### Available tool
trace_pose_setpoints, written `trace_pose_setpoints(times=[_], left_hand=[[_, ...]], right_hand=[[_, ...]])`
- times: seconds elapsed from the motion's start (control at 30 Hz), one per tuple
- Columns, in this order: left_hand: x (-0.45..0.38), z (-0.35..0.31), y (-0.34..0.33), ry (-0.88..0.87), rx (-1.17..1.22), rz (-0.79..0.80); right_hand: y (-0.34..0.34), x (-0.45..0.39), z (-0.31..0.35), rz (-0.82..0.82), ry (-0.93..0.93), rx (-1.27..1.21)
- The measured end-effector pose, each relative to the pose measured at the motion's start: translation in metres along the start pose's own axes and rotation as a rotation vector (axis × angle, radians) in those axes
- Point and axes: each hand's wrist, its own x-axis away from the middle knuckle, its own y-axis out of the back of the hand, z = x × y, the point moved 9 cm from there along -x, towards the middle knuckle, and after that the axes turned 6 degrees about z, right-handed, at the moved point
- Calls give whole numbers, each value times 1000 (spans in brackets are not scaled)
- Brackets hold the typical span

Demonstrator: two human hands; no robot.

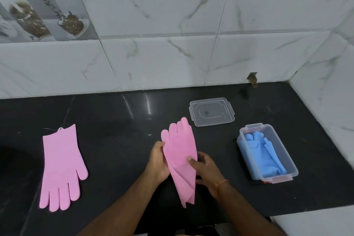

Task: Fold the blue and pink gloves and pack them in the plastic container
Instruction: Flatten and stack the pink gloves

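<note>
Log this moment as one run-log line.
both hands folding pink glove | second pink glove flat | blue gloves in container | lid off

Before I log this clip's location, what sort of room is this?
Probably a home kitchen: a black stone countertop, marble-look wall tiles, and a decorative tile that seems to picture food.

Home kitchen, most likely. Black polished stone countertop (118, 120) runs into corner, meets 2 walls. Walls covered with white marble-look tiles (172, 15), grey veins, glossy. At upper left, decorative tile (38, 5) with printed food motif, typical for kitchen backsplash. Dark rounded recess (11, 168) at left edge of counter, maybe sink, cannot tell. Household items on counter: pink rubber cleaning glove (61, 166), clear plastic container (268, 159), separate lid (211, 111).
</note>
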Motion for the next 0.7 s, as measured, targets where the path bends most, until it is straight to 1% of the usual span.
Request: trace_pose_setpoints(times=[0.07, 0.13, 0.23, 0.27, 0.33, 0.4, 0.43, 0.5, 0.53, 0.6, 0.7], left_hand=[[-1, 0, 9, 5, -67, 7], [-2, -9, 14, -35, -293, -4], [-4, -26, 27, -122, -821, -145], [-3, -34, 28, -190, -1010, -175], [0, -41, 20, -353, -1371, -159], [3, -33, 9, -456, -1680, -85], [1, -23, 4, -451, -1818, -10], [-4, 4, -2, -350, -2038, 162], [-6, 15, -2, -301, -2116, 214], [-13, 25, -3, -237, -2204, 250], [-23, 24, -8, -224, -2259, 236]], right_hand=[[-2, -3, -7, 40, -43, 29], [4, -7, -9, 18, -37, 102], [18, -10, -9, -59, -8, 217], [25, -10, -9, -97, -1, 255], [39, -10, -8, -165, 19, 335], [47, -11, -6, -196, 41, 403], [50, -11, -4, -204, 54, 424], [55, -12, -1, -226, 74, 455], [55, -12, 0, -236, 85, 469], [57, -14, 0, -254, 94, 494], [59, -14, 2, -278, 104, 545]])
